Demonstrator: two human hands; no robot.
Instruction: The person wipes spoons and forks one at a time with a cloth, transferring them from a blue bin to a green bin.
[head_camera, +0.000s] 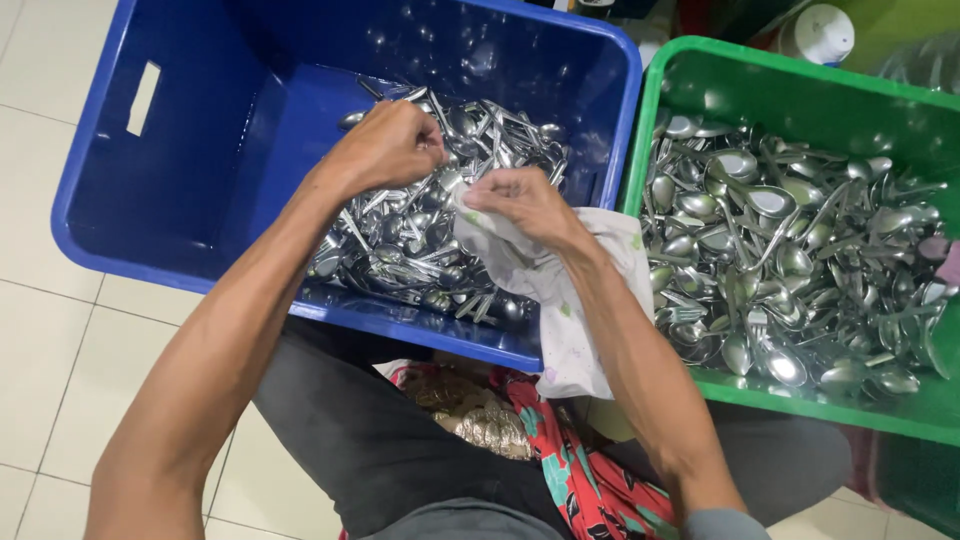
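Observation:
My left hand (392, 143) is closed over the pile of steel spoons and forks (420, 225) in the blue crate (250, 130); it seems to pinch a piece of cutlery, mostly hidden by the fingers. My right hand (522, 200) grips a white cloth (560, 290) with small green marks, bunched near the left hand's fingertips. The cloth drapes over the crate's near right rim and my forearm. Both hands meet above the cutlery, close together.
A green crate (800, 85) at the right holds several wet steel spoons (790, 250). A red patterned cloth (560, 460) lies on my lap below the crates. A white-capped container (822, 32) stands behind the green crate. Pale floor tiles (60, 330) lie at the left.

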